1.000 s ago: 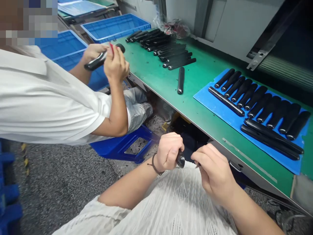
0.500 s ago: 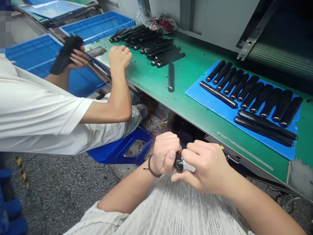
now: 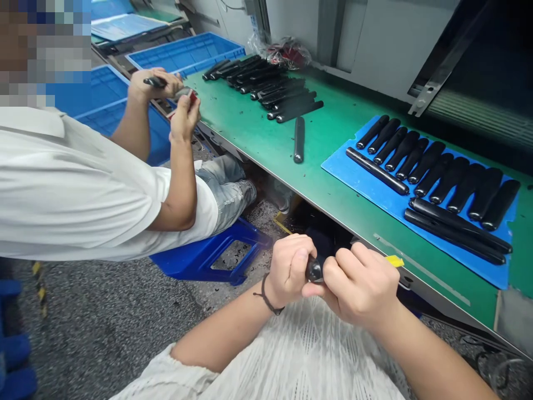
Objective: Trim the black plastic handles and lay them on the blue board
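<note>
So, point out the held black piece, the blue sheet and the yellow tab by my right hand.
Held black piece (image 3: 314, 269): head view, exposed end.
Blue sheet (image 3: 338, 164): head view, bare left corner.
Yellow tab (image 3: 394, 261): head view, middle of its visible part.

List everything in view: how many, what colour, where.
Table: one, green, centre to right
Sheet: one, blue, on table
Sheet's bars: fourteen, black
Loose bar: one, black, mid-table
Piled bars: many, black, table's far end
Bag: one, clear with red, table's back
Bins: at least two, blue, upper left
Stool: one, blue, under co-worker
Co-worker: one, white shirt, left
Held bar: one, black, left hand
Yellow item: one, right hand
Left hand: one, bare, bottom centre
Right hand: one, bare, beside it
</note>
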{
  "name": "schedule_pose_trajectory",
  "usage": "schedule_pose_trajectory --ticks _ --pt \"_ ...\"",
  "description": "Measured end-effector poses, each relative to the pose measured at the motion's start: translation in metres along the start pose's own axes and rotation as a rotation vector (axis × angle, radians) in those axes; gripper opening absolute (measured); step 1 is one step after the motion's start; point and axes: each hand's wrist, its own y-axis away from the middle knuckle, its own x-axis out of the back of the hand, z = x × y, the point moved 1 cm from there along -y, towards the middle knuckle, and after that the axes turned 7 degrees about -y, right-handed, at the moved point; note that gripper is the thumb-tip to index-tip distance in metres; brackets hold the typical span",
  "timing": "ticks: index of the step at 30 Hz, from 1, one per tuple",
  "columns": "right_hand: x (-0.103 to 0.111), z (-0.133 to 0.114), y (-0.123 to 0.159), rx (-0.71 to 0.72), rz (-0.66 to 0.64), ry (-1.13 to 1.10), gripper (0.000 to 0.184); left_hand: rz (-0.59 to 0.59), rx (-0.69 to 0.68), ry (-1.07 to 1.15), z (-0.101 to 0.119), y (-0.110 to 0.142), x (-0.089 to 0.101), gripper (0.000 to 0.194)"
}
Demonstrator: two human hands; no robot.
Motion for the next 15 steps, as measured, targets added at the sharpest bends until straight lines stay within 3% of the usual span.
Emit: schedule_pose_trajectory --ticks 4,7,11,13,15 --pt "-0.006 0.003 0.005 0.025 0.094 0.115 0.047 -0.031 0.191 0.032 0.006 0.005 -0.005 0.049" --pt "-0.009 0.007 0.004 -0.015 0.101 0.126 0.045 -0.137 0.305 0.119 0.008 0.007 -0.005 0.051" --pt "-0.007 0.015 0.004 -0.077 0.074 -0.12 0.033 -0.28 0.5 0.513 0.005 0.006 -0.006 0.05" --pt "-0.002 0.02 0.005 -0.119 0.034 -0.266 0.016 -0.264 0.578 0.678 0.005 0.005 -0.007 0.05" --pt "0.003 0.024 0.006 -0.167 -0.023 -0.325 0.019 -0.239 0.605 0.744 0.006 0.003 -0.009 0.052"
